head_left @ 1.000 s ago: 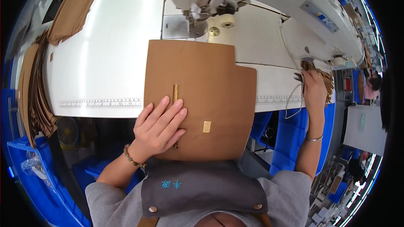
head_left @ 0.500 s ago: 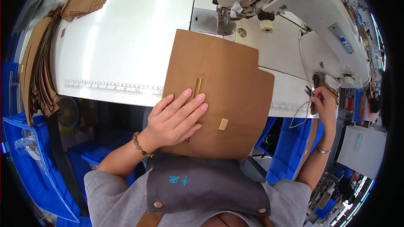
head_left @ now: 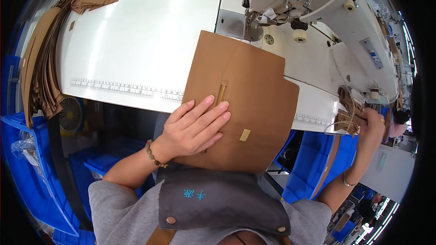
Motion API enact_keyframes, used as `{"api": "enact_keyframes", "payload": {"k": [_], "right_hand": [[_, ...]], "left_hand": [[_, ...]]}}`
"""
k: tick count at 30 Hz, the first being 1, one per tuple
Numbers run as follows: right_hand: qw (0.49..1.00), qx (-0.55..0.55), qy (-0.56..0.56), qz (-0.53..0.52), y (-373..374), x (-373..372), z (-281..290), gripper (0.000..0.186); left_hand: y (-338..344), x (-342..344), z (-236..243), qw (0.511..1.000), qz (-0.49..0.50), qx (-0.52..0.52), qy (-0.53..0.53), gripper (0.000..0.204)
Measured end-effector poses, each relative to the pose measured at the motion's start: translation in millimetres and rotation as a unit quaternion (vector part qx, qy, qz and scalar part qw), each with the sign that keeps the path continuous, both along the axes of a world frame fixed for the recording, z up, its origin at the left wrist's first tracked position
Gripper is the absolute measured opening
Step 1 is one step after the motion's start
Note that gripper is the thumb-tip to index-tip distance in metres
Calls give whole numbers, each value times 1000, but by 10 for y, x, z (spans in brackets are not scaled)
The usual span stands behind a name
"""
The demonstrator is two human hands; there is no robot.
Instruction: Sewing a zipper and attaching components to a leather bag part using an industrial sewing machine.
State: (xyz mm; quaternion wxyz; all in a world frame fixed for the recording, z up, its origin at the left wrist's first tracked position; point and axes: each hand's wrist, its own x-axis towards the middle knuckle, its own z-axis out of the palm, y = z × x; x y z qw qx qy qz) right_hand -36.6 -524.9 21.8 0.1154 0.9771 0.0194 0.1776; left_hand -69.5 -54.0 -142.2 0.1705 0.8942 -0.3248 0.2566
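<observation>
While the left hand [head_left: 193, 129] lies flat, fingers slightly apart, on the brown zippered panel [head_left: 261, 97] at the sewing machine's [head_left: 290, 2] 6 o'clock, even pressure should prevent sliding; the right hand [head_left: 373, 129], at 3 o'clock near brown scraps [head_left: 346, 124], I can't read its grip.

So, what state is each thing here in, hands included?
Brown panel: spread out, overhanging the table.
Left hand: open, palm down on the panel.
Zipper: partly covered by that hand; whether closed, unclear.
Small brown pieces: bunched at the table's right.
Right hand: fingers bent beside those pieces; grip unclear.
Stacked brown pieces: lower ends hanging, far left.
Sewing machine: cannot tell whether running.
Fan: likewise unclear.
</observation>
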Motion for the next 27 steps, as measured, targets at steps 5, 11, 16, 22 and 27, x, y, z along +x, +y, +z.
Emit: {"api": "enact_keyframes", "payload": {"k": [5,11,16,22,27], "right_hand": [[973,-87,-195,-85,-297,-553,506,9],[712,562,-373,196,-436,-1098,619,7],[849,392,-304,180,-152,-779,320,18],[788,564,181,166,1172,40,-326,14],[787,510,300,172,1972,501,-666,17]], "left_hand": [[-7,-1,-30,1000,1,-8,-3,37],[-50,6,103,999,10,-33,31,34],[9,143,402,986,-14,-104,128,37],[29,900,732,823,-7,-347,449,50],[37,1289,848,653,-61,-357,665,57]]}}
